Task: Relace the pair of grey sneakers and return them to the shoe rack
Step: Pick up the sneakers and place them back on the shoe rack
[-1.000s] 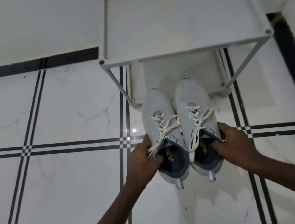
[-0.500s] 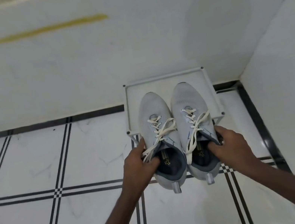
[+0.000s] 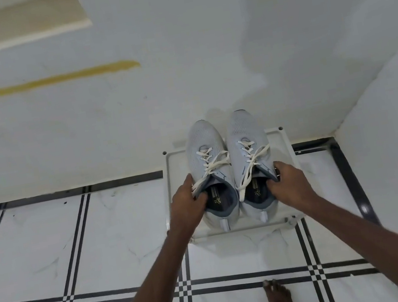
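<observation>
Head view: left hand (image 3: 185, 201) and right hand (image 3: 288, 183) each grip a sneaker collar, fingers closed on it. Sneakers (image 3: 209, 165) lie side by side over rack (image 3: 288, 159) top, long axes toward wall, heels nearest. Seated or hovering: cannot tell.

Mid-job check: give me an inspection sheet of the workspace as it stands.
Surface: white rack top shelf, white tiled floor with black lines.
Job's things: pair of grey mesh sneakers, left sneaker and right sneaker, side by side over the shelf, toes to the wall, cream laces threaded with loose ends.
Clutter: nothing seen.
Grippers: left hand grips left sneaker's collar; right hand grips the right's.
Cables: nothing seen.
Surroundings: white corner walls; bare foot.
</observation>
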Available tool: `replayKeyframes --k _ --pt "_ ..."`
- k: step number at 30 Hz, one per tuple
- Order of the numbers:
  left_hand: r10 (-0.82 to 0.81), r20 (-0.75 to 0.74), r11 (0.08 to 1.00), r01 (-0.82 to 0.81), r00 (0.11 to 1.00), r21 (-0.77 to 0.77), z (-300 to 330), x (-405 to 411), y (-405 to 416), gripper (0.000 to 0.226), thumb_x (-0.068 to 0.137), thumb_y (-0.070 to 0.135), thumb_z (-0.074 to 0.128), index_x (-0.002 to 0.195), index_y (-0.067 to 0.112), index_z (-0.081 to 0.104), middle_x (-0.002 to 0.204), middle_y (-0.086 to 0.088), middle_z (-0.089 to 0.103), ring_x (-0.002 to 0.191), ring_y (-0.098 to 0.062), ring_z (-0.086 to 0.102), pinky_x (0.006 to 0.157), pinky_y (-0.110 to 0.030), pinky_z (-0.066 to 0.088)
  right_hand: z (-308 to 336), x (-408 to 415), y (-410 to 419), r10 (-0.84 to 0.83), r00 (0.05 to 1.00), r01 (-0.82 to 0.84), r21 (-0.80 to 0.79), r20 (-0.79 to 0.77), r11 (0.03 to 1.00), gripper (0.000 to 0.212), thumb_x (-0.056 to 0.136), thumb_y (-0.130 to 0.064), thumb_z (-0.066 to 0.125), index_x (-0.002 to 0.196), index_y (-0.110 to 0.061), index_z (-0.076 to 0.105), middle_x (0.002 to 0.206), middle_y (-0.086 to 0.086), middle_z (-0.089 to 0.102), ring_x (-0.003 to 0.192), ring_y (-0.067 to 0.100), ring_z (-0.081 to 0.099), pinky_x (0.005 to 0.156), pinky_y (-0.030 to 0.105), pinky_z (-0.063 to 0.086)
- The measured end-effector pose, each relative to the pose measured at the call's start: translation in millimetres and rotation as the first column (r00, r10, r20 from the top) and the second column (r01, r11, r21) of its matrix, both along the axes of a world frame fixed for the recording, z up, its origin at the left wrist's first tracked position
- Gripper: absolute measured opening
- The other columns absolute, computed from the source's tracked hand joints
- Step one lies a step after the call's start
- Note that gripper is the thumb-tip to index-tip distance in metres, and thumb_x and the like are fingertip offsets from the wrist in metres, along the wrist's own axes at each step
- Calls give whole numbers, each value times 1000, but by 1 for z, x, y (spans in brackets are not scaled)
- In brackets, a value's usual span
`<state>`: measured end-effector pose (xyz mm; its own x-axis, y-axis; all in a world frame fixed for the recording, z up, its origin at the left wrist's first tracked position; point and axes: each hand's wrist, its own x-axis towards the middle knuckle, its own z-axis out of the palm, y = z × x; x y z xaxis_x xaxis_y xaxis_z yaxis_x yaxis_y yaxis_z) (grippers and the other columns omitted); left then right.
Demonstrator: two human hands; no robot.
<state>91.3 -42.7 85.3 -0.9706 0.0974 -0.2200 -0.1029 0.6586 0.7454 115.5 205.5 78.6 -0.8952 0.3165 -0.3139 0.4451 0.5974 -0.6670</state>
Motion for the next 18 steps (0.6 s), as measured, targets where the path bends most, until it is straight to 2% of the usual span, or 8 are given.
replayKeyframes --k 3,6,12,15,18 --pt "-2 31 1000 2 1000 -20 -43 -35 16 27 78 24 49 104 17 52 83 -6 64 76 -26 58 67 -40 49 -39 -41 12 17 999 -18 13 31 1000 12 77 -7 61 84 0 53 78 17 64 72 35 58 52 28 37" --pt "7 77 999 -3 997 -48 -91 -61 27 27 79 24 46 105 16 49 84 -9 62 77 -28 57 67 -41 48 -81 -70 18 19 999 -19 13 46 1000 14 76 -6 61 84 2 52 79 20 64 74 38 59 55 35 40" --pt "17 121 995 -6 993 -97 -154 -81 32 30 85 17 50 115 12 48 86 -12 62 79 -31 57 67 -37 45 -140 -85 20 28 996 -31 31 88 999 13 77 -5 60 84 0 52 76 18 61 69 36 57 61 41 46" --pt "25 123 994 -11 992 -112 -167 -77 30 41 90 12 52 131 11 46 98 -15 63 90 -33 59 71 -32 40 -155 -80 19 31 992 -35 31 125 999 12 76 -4 60 83 -1 51 75 17 60 67 34 55 57 36 41" --pt "20 114 991 -4 993 -136 -171 -69 28 57 93 9 53 147 8 35 110 -21 61 100 -34 57 77 -28 36 -164 -71 17 36 993 -40 28 114 999 10 77 -2 58 83 -3 50 74 15 59 66 32 53 57 32 37"
